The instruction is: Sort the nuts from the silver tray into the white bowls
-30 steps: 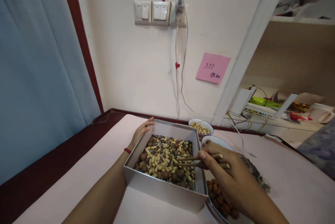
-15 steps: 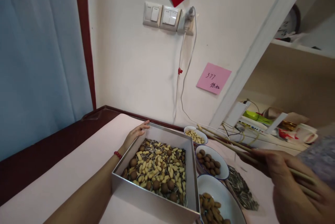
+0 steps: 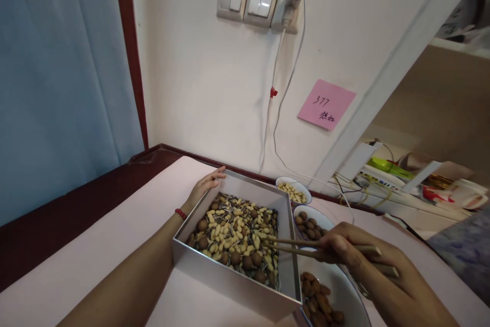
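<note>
A grey cardboard box (image 3: 229, 283) sits in front of me, filled with mixed peanuts, sunflower seeds and round brown nuts (image 3: 237, 235). My left hand (image 3: 206, 184) rests against the box's far left corner, fingers curled on the rim. My right hand (image 3: 367, 260) is closed on a pair of wooden chopsticks (image 3: 291, 245), whose tips reach over the box's right side into the mix. Right of the box stand three bowls: one with peanuts (image 3: 293, 190), one with round brown nuts (image 3: 310, 225), one with almonds (image 3: 325, 301).
The table has a pale pink cover (image 3: 95, 266) and a dark red wooden edge (image 3: 76, 199). A white cable (image 3: 283, 97) hangs from the wall socket. A cluttered shelf (image 3: 401, 174) lies at the right. A blue curtain (image 3: 57, 87) hangs at the left.
My right hand swung the chopsticks out to the right above the bowls, then came back; their tips now reach into the box again. The left hand stayed on the box corner.
</note>
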Tool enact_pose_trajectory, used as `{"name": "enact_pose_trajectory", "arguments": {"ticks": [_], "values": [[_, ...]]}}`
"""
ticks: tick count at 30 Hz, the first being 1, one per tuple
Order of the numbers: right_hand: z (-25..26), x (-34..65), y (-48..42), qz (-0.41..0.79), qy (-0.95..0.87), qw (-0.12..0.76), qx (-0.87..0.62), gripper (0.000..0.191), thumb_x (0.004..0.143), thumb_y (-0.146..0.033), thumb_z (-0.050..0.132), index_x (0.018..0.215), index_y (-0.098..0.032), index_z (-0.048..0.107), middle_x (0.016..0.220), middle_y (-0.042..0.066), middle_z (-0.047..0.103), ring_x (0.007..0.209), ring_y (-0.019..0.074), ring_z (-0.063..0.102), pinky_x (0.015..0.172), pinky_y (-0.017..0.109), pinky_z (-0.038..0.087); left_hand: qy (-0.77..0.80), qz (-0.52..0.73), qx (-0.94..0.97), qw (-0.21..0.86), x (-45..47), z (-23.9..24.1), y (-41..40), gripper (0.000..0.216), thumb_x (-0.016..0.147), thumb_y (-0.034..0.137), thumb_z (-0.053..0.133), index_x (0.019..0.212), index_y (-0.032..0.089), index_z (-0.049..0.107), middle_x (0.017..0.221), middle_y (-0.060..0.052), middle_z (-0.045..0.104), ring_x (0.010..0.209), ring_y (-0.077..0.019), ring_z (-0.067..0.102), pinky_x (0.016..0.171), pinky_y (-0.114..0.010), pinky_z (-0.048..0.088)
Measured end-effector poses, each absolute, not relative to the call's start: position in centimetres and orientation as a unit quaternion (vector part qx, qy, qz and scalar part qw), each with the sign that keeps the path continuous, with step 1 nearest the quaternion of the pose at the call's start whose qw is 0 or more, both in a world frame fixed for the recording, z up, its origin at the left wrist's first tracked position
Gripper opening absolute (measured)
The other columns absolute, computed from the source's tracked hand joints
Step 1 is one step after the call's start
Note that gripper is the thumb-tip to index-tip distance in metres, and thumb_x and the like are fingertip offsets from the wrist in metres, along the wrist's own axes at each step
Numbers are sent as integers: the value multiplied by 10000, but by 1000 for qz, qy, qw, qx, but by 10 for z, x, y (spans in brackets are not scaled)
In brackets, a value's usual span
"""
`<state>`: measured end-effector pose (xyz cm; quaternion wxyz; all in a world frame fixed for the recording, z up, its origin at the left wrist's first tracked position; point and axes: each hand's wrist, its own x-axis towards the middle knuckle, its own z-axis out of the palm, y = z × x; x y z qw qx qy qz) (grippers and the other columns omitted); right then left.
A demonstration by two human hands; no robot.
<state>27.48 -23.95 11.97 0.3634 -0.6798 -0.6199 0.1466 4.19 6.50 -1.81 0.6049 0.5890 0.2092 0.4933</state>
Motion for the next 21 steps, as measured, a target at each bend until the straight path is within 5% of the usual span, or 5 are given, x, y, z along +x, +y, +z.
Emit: {"name": "enact_pose_trajectory", "arguments": {"ticks": [21], "values": [[104, 270, -226, 186, -615, 368, -672, 361, 986, -508, 493, 862, -229, 685, 875, 28, 710, 876, 191, 696, 753, 220, 565, 211, 493, 585, 609, 43, -15, 63, 269, 708, 334, 715, 934, 205, 783, 1494, -68, 543, 1471, -380, 322, 1187, -460, 246]]}}
